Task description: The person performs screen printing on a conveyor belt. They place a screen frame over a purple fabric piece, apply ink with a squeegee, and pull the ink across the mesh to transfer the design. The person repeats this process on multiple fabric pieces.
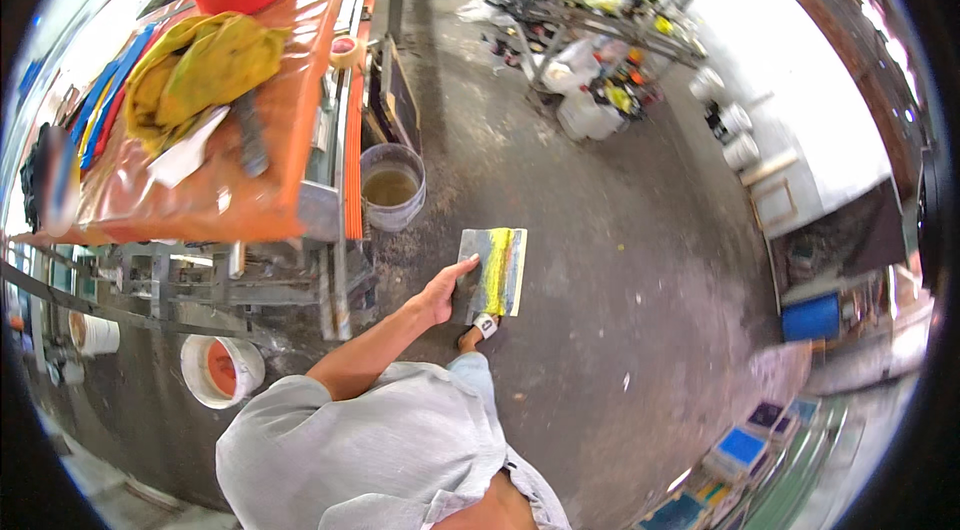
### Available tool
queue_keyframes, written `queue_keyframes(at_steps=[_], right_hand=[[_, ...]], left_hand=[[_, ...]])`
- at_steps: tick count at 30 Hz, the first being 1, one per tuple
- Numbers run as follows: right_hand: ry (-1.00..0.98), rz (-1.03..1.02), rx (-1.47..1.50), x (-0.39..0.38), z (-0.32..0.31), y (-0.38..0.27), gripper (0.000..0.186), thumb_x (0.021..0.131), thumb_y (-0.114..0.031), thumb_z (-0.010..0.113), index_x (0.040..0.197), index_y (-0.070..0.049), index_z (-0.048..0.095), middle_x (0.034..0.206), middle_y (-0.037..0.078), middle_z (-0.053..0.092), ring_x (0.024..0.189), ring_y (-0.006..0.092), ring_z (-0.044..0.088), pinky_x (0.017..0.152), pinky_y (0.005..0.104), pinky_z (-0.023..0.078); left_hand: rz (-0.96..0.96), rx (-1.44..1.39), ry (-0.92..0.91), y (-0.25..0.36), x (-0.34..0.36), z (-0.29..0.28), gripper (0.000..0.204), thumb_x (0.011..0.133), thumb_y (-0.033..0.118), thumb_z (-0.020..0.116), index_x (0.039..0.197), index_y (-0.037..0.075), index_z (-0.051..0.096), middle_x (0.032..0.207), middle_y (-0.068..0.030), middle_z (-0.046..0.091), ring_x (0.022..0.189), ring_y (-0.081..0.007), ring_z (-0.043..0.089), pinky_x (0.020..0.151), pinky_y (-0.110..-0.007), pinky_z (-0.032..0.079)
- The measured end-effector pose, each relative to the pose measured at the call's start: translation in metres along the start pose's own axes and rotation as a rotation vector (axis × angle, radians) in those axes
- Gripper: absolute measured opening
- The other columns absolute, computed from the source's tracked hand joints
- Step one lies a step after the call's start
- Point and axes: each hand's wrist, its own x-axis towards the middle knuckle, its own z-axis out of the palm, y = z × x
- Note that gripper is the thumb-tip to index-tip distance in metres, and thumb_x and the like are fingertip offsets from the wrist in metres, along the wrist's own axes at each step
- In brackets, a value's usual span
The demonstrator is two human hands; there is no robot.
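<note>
Board (495, 272) juts rightward, held by left of the hands (441, 294).

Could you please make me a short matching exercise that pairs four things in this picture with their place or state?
Column one:
1. Flat board
2. Yellow cloth
3. Grey bucket
4. White bucket

Column two:
A. On the floor, with murky brownish liquid inside
B. Lying crumpled on the orange-topped table
C. On the floor, with something orange-red inside
D. Held in the left hand

Right pairs: 1-D, 2-B, 3-A, 4-C
</note>
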Motion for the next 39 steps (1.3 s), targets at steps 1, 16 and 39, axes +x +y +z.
queue_keyframes(at_steps=[1,16,39], right_hand=[[-0.012,-0.015,-0.022,0.028,-0.034,-0.021,0.019,0.087,-0.017,0.055,0.075,-0.009,0.066,0.071,0.007,0.064,0.061,0.0220,0.061,0.055,0.0371,0.048],[0.537,-0.675,0.708,0.308,-0.638,-0.622,0.016,0.096,-0.023,0.060,0.100,-0.008,0.064,0.080,0.005,0.067,0.066,0.0132,0.063,0.056,0.0281,0.051],[0.119,-1.247,-0.015,0.655,-0.492,-1.370,0.030,0.093,-0.022,0.063,0.110,0.003,0.066,0.087,0.014,0.071,0.076,0.0253,0.066,0.072,0.0362,0.053]], left_hand=[[0.019,-0.023,0.018,0.009,0.024,0.009,0.045,0.090,0.041,0.068,0.116,0.005,0.065,0.110,-0.0085,0.070,0.097,-0.0239,0.068,0.091,-0.041,0.052],[0.374,-0.295,0.202,0.217,0.305,0.101,0.042,0.094,0.043,0.061,0.118,0.009,0.066,0.111,-0.0100,0.072,0.098,-0.0273,0.069,0.092,-0.045,0.053],[1.098,-0.739,0.464,0.525,0.549,0.155,0.039,0.097,0.039,0.060,0.119,0.008,0.065,0.112,-0.0085,0.071,0.098,-0.0257,0.069,0.092,-0.045,0.053]])
